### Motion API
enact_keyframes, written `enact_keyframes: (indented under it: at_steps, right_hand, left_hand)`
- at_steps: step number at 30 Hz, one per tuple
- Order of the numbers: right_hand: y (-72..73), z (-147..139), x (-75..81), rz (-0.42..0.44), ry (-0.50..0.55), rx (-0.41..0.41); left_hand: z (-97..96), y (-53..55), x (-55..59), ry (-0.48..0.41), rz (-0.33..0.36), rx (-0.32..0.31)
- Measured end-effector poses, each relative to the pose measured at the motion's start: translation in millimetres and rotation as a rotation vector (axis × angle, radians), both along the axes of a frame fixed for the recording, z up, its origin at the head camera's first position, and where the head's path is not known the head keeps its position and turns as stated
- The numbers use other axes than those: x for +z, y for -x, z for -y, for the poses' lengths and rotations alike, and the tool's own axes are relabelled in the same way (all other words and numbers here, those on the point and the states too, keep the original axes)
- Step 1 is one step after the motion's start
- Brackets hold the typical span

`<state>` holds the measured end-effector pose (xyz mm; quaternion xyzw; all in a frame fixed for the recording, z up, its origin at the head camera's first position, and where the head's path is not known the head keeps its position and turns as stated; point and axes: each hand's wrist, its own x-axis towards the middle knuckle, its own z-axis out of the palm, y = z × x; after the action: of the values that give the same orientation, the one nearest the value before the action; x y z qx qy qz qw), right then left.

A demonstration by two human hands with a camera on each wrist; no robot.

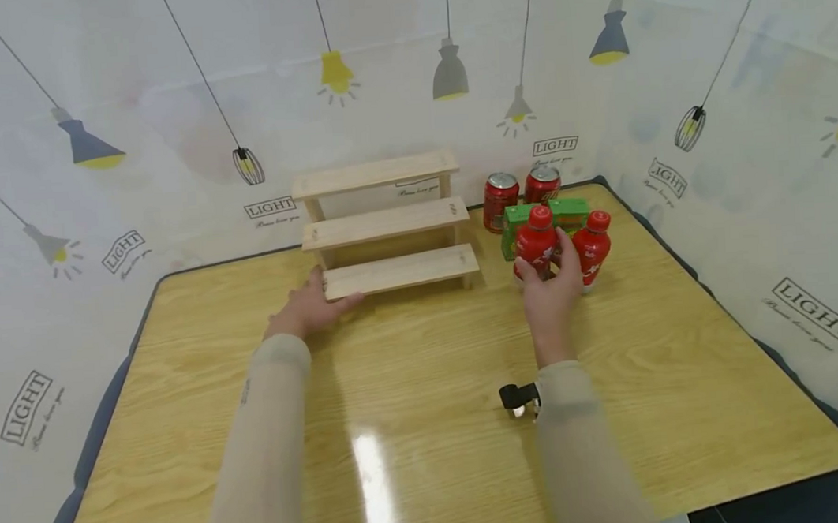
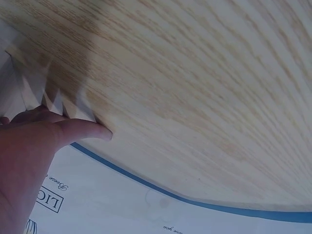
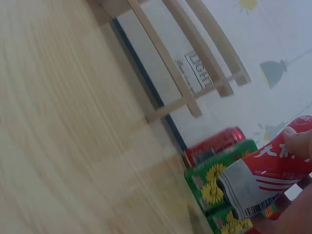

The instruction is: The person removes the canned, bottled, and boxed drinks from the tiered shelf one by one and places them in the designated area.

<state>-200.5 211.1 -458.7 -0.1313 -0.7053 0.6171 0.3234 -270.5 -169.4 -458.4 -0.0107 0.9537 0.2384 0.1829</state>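
In the head view my right hand (image 1: 552,298) grips a red bottle (image 1: 534,243) with a red cap, thumb on one side and fingers on the other. The right wrist view shows this bottle's pale grey base (image 3: 251,187) in front of the green boxes, apparently raised off the table. My left hand (image 1: 311,307) touches the left end of a three-tier wooden rack (image 1: 401,270) at its lowest step. Its thumb lies straight along the front and a finger reaches up the side; the other fingers are partly hidden. A second red bottle (image 1: 592,244) stands right of the held one.
Two red cans (image 1: 501,202) stand at the back, right of the rack. Green boxes with yellow flowers (image 3: 212,183) sit in front of them. The wooden table (image 1: 425,372) meets a wall covering (image 1: 381,74) printed with lamps. A black device (image 1: 518,397) is at my right wrist.
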Motion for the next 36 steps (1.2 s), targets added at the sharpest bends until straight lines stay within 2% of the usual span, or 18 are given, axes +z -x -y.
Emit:
enact_keyframes:
  at_steps: [8, 16, 25, 31, 33, 36]
  right_hand:
    - [-6.6, -19, -5.9, 0.109, 0.03, 0.011]
    - [-4.9, -20, -14.0, 0.155, 0.019, 0.019]
    - [-3.4, -19, -19.5, 0.164, 0.002, 0.046]
    - [-2.9, -17, -12.9, 0.199, -0.053, 0.041]
    - [-5.6, -18, -9.5, 0.21, -0.098, 0.028]
    - [-12.1, -23, -5.0, 0.165, -0.188, -0.006]
  left_hand:
    - [3.2, 0.4, 1.8, -0.004, -0.016, 0.009]
    - [3.1, -7.0, 3.6, -0.005, -0.019, 0.026]
    - [6.9, -15.8, 4.7, 0.006, -0.015, 0.025]
    - [8.0, -13.5, 2.8, 0.004, -0.025, 0.021]
    - [7.2, -11.0, -1.4, 0.012, -0.029, 0.002]
    - [3.7, -8.3, -5.3, 0.0, -0.034, -0.054]
